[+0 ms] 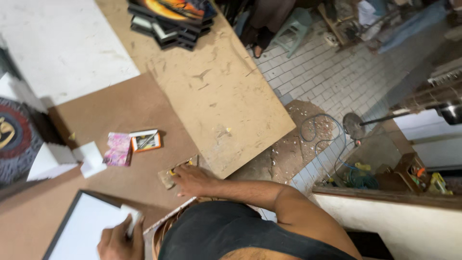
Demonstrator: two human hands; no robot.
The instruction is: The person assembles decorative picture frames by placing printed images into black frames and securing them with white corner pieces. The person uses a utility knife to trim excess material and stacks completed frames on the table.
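Two hands in play over the brown worktop [130, 108]. The left hand [117, 240], low in the picture, is clenched around one small white block [131, 220], pressing it against the corner of one dark-framed white panel [86, 226] that runs off the bottom edge. The right hand [191, 179] reaches out flat onto a small wooden tray [169, 175] near the worktop's front edge, fingers spread and released, gripping nothing that I can see; a few yellow bits show in that tray, but the hand covers most of it, so its contents are hard to tell.

Further left: one orange-rimmed little box [146, 140] with thin metal pieces inside, too small to name, and just beside it one pink patterned packet [118, 149]. Two white corner pieces [72, 159] stand near that packet.

Far up, one stack of dark picture frames [168, 21] sits on the pale board [216, 96], cut off at the top; I can't count them. At the left edge one round-patterned artwork [12, 139] is only partly in view. On the tiled floor [327, 77], one coil of blue-green hose [358, 178].
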